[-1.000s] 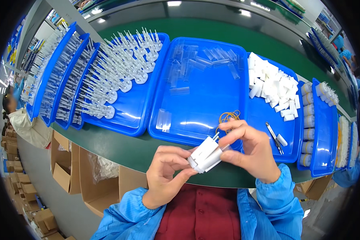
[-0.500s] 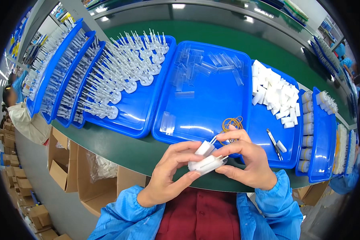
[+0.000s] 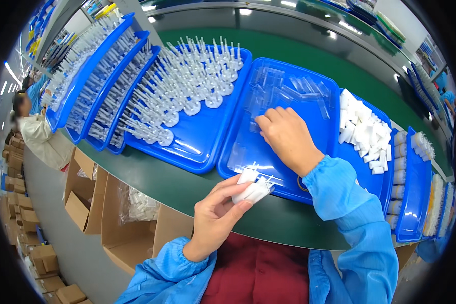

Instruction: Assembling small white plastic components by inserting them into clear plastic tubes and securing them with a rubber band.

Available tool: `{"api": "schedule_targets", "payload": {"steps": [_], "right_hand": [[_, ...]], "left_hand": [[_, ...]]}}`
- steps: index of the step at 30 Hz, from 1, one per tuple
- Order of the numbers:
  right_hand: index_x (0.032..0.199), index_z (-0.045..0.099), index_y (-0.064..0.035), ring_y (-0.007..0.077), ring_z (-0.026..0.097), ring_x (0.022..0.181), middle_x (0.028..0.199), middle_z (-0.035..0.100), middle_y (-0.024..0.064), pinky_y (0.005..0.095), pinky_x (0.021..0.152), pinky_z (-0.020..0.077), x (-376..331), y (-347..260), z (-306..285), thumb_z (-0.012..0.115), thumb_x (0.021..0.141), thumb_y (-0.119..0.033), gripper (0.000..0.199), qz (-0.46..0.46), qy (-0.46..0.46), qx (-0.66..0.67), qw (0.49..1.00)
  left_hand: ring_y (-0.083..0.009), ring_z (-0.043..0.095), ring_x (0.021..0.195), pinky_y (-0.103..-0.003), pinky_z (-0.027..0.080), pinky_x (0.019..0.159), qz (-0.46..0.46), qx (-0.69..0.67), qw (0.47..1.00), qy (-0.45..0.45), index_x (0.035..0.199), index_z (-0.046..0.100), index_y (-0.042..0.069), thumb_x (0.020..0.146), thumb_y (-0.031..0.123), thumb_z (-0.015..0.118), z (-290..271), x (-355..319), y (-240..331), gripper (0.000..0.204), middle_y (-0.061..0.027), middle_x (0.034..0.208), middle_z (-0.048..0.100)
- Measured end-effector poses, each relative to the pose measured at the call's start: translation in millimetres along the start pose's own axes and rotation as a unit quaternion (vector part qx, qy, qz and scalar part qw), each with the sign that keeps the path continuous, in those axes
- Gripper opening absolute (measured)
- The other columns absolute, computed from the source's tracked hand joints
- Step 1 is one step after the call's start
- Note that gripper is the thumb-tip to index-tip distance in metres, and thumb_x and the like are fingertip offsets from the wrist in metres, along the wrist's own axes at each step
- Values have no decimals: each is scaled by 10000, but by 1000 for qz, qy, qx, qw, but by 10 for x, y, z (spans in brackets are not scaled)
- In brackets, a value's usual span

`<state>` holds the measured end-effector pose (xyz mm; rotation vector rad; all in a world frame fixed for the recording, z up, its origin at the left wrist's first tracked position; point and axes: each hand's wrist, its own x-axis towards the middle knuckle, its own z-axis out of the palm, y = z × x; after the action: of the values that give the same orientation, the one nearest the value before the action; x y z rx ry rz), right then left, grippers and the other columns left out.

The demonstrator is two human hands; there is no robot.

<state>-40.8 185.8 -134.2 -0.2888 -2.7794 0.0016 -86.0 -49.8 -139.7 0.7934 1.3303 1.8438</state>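
My left hand (image 3: 215, 207) is closed around white blocks (image 3: 252, 190) at the near edge of the table. Thin pale pins stick out of their far ends, and a clear plastic edge shows at their right side. My right hand (image 3: 288, 136) reaches over a blue tray (image 3: 289, 178), back of the hand up and fingers bent down together. Its fingertips are by clear plastic pieces (image 3: 274, 95) scattered in the far part of that tray; whatever they pinch is hidden. A single clear piece (image 3: 236, 156) lies at the tray's left side.
Left stands a tray (image 3: 195, 149) of upright clear stems on round bases, with similar trays (image 3: 93, 81) tilted beyond it. On the right a tray (image 3: 385, 190) holds piled white blocks (image 3: 362, 124). A rubber band (image 3: 301, 183) shows under my right forearm. Open cardboard boxes (image 3: 129, 235) stand below the table.
My right hand has left the white blocks and moved up and left over the tray of clear pieces. My left hand keeps the blocks. The view has shifted slightly.
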Motion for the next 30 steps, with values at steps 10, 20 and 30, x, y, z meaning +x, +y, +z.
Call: {"api": "schedule_targets", "payload": {"steps": [10, 20, 30], "right_hand": [[1229, 527, -9, 187, 668, 976, 1050, 660, 113, 299, 860, 529, -466, -336, -746, 710, 902, -28, 376, 285, 64, 651, 701], [1172, 535, -2, 180, 683, 989, 1029, 661, 104, 302, 893, 498, -923, -507, -765, 733, 905, -66, 339, 262, 107, 603, 746], [1115, 563, -10, 194, 682, 1000, 1031, 687, 95, 320, 867, 514, -1052, -432, -739, 769, 868, -61, 326, 252, 77, 591, 762]], "left_hand": [[-291, 609, 1207, -370, 560, 998, 15, 25, 999, 15, 1212, 657, -78, 898, -104, 662, 48, 13, 71, 315, -236, 1409, 510], [-289, 616, 1198, -357, 574, 972, 1, 51, 999, 6, 1202, 659, -90, 897, -96, 669, 230, 57, 59, 305, -243, 1391, 526], [-287, 613, 1204, -344, 573, 956, 6, 93, 996, -8, 1199, 676, -59, 896, -73, 683, 268, 45, 54, 303, -237, 1374, 547]]}}
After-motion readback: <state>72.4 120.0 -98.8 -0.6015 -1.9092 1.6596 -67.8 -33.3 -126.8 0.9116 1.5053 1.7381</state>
